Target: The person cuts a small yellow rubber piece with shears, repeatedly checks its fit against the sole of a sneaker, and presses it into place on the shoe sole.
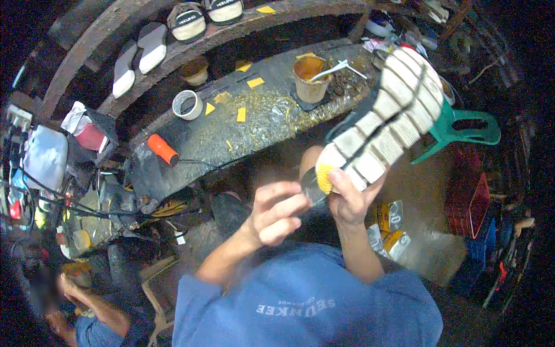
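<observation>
A shoe (399, 110) is tilted with its white, grooved sole facing me and a dark line running along its length. My right hand (351, 199) grips it at the heel, thumb pressed on the sole. A small ribbed yellow patch (324, 178) covers the heel's edge. Beside that patch, my left hand (276, 213) has its fingers curled, with the tips at a thin see-through piece (313, 188), which looks like plastic film. Motion blurs the left fingers slightly. The shoe's upper is mostly hidden behind the sole.
On the stained bench (260, 115) stand a glue pot (312, 89) with a white-handled brush (338, 70), a white cup (187, 105), yellow scraps (241, 114) and an orange cylinder (162, 150). Soles (152, 49) line the shelf. A green stool (462, 127) stands right; another person (95, 315) sits lower left.
</observation>
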### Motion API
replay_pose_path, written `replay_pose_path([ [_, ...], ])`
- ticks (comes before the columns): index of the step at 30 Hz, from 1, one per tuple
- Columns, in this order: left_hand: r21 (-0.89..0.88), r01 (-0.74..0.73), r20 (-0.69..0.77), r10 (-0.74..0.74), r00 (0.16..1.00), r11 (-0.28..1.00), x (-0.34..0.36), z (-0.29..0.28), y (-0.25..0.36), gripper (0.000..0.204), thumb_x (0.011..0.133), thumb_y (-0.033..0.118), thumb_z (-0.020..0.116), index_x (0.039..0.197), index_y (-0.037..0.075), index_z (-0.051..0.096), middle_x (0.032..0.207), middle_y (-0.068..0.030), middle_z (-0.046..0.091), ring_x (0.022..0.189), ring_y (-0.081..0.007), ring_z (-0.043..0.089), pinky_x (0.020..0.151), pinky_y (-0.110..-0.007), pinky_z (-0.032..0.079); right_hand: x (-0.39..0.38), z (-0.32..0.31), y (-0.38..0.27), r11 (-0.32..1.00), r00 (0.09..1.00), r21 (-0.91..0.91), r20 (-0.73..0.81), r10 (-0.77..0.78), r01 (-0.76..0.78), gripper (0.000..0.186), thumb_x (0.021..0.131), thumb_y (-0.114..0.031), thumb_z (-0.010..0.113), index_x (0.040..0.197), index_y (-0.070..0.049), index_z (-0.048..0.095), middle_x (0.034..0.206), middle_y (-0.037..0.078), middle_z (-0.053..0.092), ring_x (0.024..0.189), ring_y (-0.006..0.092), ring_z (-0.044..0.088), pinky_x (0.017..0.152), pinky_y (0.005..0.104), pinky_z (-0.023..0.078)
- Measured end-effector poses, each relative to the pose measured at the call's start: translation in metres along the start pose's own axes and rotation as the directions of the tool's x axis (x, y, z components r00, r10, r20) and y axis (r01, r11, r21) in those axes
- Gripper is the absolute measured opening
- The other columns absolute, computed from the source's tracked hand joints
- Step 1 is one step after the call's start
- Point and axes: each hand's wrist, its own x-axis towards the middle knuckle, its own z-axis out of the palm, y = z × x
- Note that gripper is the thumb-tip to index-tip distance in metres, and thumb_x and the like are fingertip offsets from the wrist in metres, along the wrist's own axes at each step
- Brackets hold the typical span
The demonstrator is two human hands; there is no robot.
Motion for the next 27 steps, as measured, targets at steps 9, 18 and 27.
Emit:
replay_pose_path([
  [9,-0.855,0.518,-0.058,-0.989,-0.138,-0.022,-0.051,-0.051,0.004,0.03,0.102,0.003,0.06,0.131,0.001,0.057,0.113,-0.0072,0.063,0.104,-0.0173,0.065,0.092,-0.032,0.056,0.045,-0.036,-0.016,0.953,0.957,-0.135,-0.069,-0.283,0.272,0.088,0.078,0.014,0.068,0.155,-0.007,0.031,0.138,0.015,0.054,0.123,0.029,0.059,0.107,0.0446,0.048],
  [18,-0.653,0.749,-0.135,-0.991,0.026,0.108,-0.05,-0.012,-0.047,0.017,0.097,0.008,0.072,0.111,-0.003,0.07,0.097,-0.0064,0.071,0.084,-0.0131,0.066,0.077,-0.027,0.057,0.039,-0.048,-0.015,0.991,0.984,-0.095,-0.145,-0.107,0.094,0.105,0.072,0.015,0.069,0.161,-0.01,0.02,0.149,0.014,0.045,0.135,0.0323,0.05,0.113,0.0474,0.042],
  [27,-0.035,0.965,-0.245,-0.938,0.244,0.261,-0.053,0.022,-0.105,0.019,0.091,0.016,0.08,0.097,-0.002,0.076,0.093,-0.0092,0.074,0.078,-0.0151,0.068,0.074,-0.03,0.056,0.032,-0.069,-0.021,0.989,0.982,-0.12,-0.153,-0.108,0.09,0.109,0.071,0.015,0.07,0.162,-0.007,0.014,0.153,0.016,0.042,0.138,0.0325,0.047,0.114,0.0466,0.04],
])
